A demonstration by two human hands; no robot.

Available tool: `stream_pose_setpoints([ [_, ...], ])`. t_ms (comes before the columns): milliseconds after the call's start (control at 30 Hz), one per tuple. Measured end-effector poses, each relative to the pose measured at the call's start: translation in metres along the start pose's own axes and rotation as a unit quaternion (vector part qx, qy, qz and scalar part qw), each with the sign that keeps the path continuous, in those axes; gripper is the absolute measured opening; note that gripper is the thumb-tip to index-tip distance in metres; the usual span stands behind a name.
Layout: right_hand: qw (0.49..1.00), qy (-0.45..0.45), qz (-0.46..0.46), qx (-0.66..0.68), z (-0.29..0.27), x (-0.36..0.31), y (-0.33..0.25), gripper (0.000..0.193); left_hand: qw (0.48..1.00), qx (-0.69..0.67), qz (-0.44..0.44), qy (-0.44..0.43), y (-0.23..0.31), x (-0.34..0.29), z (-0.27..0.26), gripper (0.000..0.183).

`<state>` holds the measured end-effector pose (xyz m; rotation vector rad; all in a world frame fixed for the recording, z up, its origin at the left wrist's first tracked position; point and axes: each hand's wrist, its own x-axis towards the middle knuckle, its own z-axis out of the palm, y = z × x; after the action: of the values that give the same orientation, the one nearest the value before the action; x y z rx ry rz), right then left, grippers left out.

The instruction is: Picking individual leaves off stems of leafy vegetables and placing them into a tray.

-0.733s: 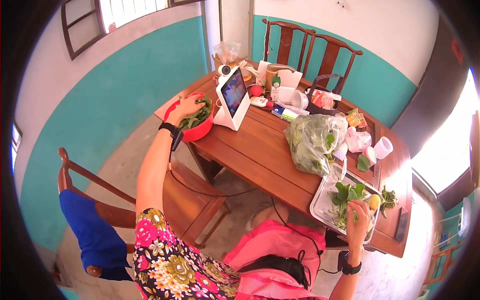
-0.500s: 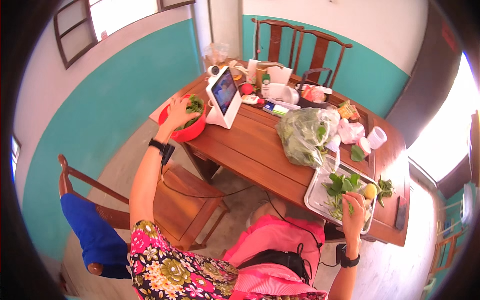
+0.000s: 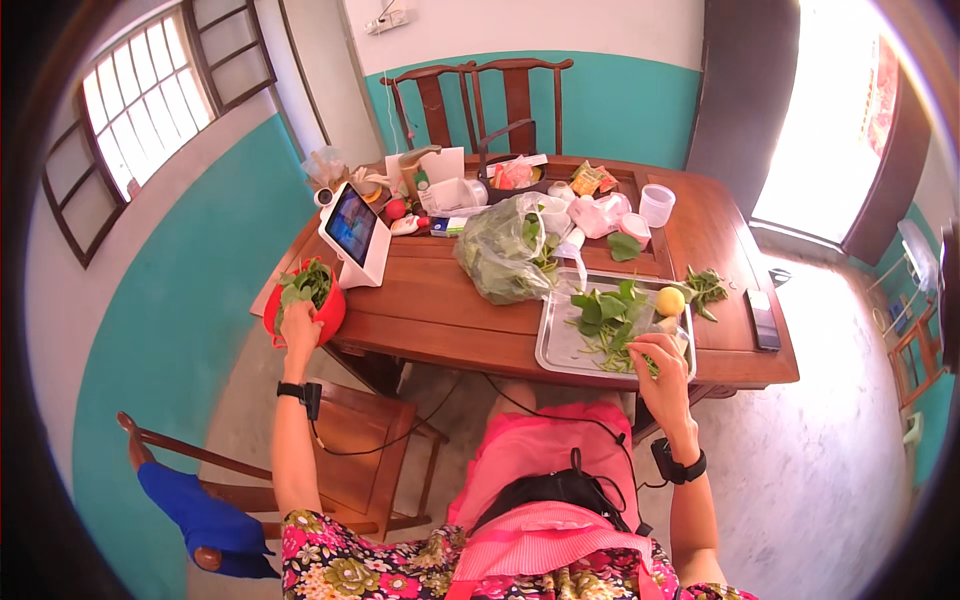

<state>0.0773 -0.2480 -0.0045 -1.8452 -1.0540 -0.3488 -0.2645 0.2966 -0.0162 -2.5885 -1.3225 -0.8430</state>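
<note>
At the table's left corner stands a red basket (image 3: 334, 312) heaped with leafy greens (image 3: 303, 284). My left hand (image 3: 299, 328) is at its near side, fingers curled into the leaves; their tips are partly hidden. A metal tray (image 3: 556, 345) lies at the table's near right edge. On it are broad green leaves (image 3: 608, 308), thin cut stems and a round yellow fruit (image 3: 670, 300). Over the tray's near right corner, my right hand (image 3: 662, 372) pinches a small green stem piece (image 3: 652, 367).
A clear plastic bag of greens (image 3: 500, 250) sits beside the tray. Left of it stands a white-framed tablet (image 3: 358, 236). Packets, a white cup (image 3: 656, 205) and a black basket (image 3: 512, 185) crowd the back. A phone (image 3: 762, 320) lies right; a wooden chair (image 3: 360, 450) stands front left.
My view has swung to the right. My left hand has gone from spread over the greens to curled at the basket's near side. My right hand stays over the tray with the green piece.
</note>
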Motion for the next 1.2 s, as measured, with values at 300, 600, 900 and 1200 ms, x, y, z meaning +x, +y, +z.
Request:
stream_pose_setpoints([
  [300,0.997,0.024,0.045,0.063,-0.027,-0.037,-0.003,0.01,0.986,-0.165,0.01,-0.029,0.073,-0.072,-0.049,0.035],
  [600,0.996,0.049,0.054,0.046,-0.042,-0.065,0.018,0.01,0.953,-0.238,0.169,-0.074,0.189,-0.077,-0.035,0.034],
  [900,0.998,0.006,0.057,-0.013,-0.052,-0.024,0.048,0.013,0.95,-0.169,0.25,-0.082,0.257,-0.067,0.0,0.033],
  [1200,0.993,-0.093,0.066,-0.021,-0.047,0.05,0.082,0.023,0.887,-0.256,0.355,-0.147,0.366,-0.03,-0.055,0.039],
])
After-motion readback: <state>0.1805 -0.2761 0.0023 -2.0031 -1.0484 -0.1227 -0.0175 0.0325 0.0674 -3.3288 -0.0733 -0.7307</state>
